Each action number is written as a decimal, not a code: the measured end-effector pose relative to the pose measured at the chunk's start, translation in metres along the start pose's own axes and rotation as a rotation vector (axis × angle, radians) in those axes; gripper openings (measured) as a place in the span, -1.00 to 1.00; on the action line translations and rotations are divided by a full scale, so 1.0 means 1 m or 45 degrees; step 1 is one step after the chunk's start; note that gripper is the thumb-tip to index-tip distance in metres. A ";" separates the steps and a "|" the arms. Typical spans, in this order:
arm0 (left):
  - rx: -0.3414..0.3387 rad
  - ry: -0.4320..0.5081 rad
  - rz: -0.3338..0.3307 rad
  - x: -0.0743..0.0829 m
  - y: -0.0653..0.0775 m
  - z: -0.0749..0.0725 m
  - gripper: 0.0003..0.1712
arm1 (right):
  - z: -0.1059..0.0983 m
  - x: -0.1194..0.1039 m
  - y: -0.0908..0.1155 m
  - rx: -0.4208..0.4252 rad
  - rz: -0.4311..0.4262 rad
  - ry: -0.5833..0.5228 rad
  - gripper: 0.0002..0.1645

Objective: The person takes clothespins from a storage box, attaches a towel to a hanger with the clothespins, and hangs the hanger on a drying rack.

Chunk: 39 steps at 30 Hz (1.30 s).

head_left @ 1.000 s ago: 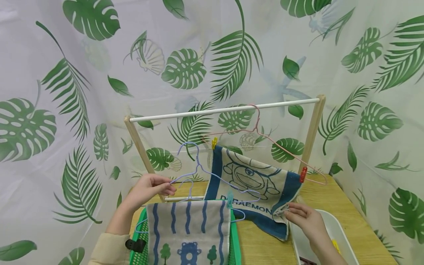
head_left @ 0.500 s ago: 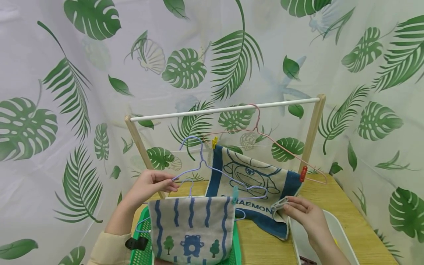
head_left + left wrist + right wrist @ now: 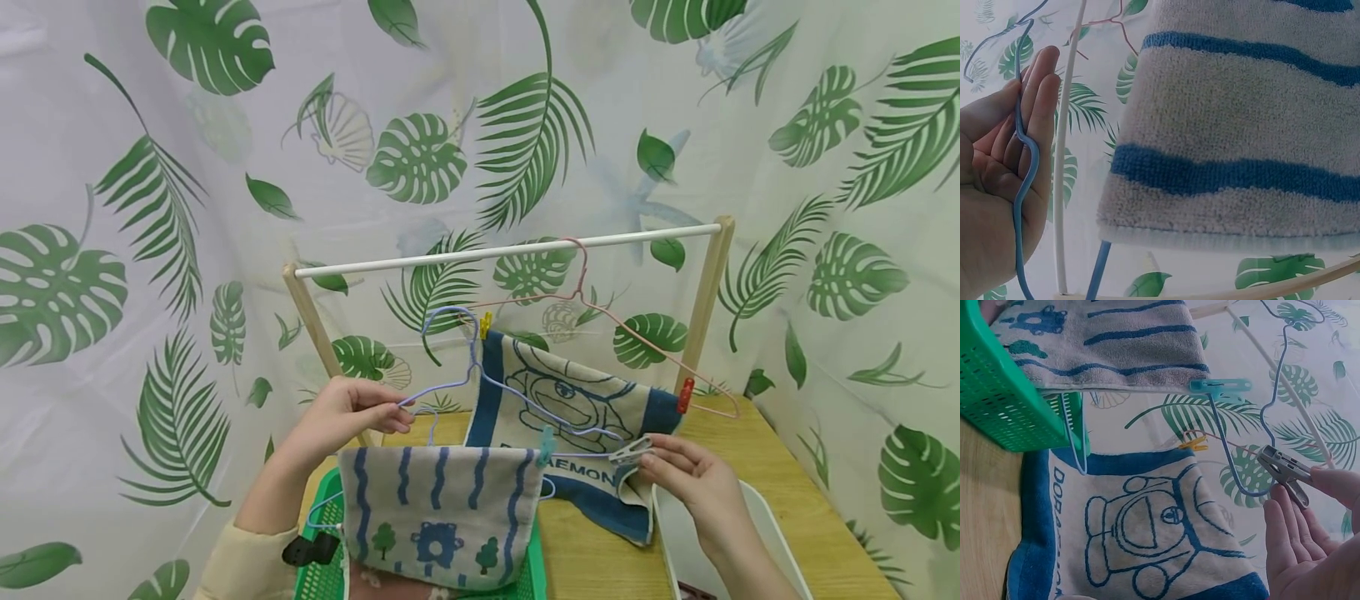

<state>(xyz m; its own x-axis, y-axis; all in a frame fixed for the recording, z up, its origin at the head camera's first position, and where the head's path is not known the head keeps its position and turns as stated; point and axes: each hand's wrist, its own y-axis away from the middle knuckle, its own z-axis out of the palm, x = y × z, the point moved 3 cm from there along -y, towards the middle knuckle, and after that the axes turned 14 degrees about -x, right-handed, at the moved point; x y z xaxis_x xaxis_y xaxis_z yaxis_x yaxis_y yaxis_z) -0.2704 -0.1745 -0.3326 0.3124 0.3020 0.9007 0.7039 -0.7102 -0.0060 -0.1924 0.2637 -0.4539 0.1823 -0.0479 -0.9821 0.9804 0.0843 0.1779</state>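
Note:
My left hand (image 3: 356,417) pinches one arm of a blue-purple clothes hanger (image 3: 517,393). From its lower bar hangs a grey towel (image 3: 442,521) with wavy blue stripes and a bear, pegged near its right corner by a teal clothespin (image 3: 547,446). With thumb and fingers, my right hand (image 3: 697,487) grips a grey clothespin (image 3: 1285,472), its tip right at the hanger's end in the right wrist view. Behind, a blue-edged Doraemon towel (image 3: 577,392) hangs aslant from a pink hanger (image 3: 633,331), held by yellow (image 3: 486,325) and red (image 3: 686,396) clothespins.
The white rail (image 3: 465,257) of a wood-sided rack carries the pink hanger. A green basket (image 3: 321,575) with another blue hanger (image 3: 318,512) stands below the striped towel. To the right is a white tray (image 3: 765,521) on the wooden table (image 3: 832,533).
The blue-purple hanger and striped towel have shifted right and slightly up with my left hand, bringing the hanger's right end to the grey clothespin. My right hand has risen slightly.

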 end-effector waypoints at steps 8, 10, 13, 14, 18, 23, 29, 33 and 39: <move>0.024 0.017 0.047 0.014 -0.003 -0.003 -0.70 | 0.004 -0.013 0.005 0.011 -0.072 -0.004 -0.69; 0.024 0.003 0.057 0.018 -0.003 -0.004 -0.70 | 0.005 -0.018 0.008 0.008 -0.123 -0.031 -0.70; 0.029 -0.021 0.082 0.027 -0.004 -0.007 -0.70 | 0.007 -0.027 0.011 -0.010 -0.224 -0.060 -0.60; 0.036 -0.032 0.086 0.030 -0.004 -0.009 -0.70 | 0.007 -0.030 0.011 -0.017 -0.261 -0.074 -0.58; 0.073 -0.070 0.091 0.044 -0.006 -0.014 -0.71 | 0.011 -0.042 0.016 -0.063 -0.407 -0.097 -0.53; 0.095 -0.090 0.088 0.062 -0.011 -0.018 -0.71 | 0.015 -0.058 0.021 -0.067 -0.524 -0.098 -0.53; 0.142 -0.050 0.083 0.074 -0.021 -0.019 -0.71 | 0.020 -0.074 0.024 -0.021 -0.582 -0.068 -0.55; 0.165 0.002 0.106 0.078 -0.029 -0.019 -0.71 | 0.024 -0.083 0.026 -0.027 -0.599 -0.056 -0.55; 0.161 0.028 0.155 0.084 -0.046 -0.016 -0.71 | 0.030 -0.097 0.028 -0.066 -0.622 -0.010 -0.58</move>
<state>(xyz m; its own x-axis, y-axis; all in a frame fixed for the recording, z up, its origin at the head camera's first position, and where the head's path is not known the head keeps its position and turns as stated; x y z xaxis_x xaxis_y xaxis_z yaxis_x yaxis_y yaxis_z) -0.2865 -0.1268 -0.2500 0.3869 0.2036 0.8994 0.7371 -0.6543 -0.1690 -0.1804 0.2410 -0.3518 -0.2970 -0.1018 -0.9494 0.9465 0.0997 -0.3068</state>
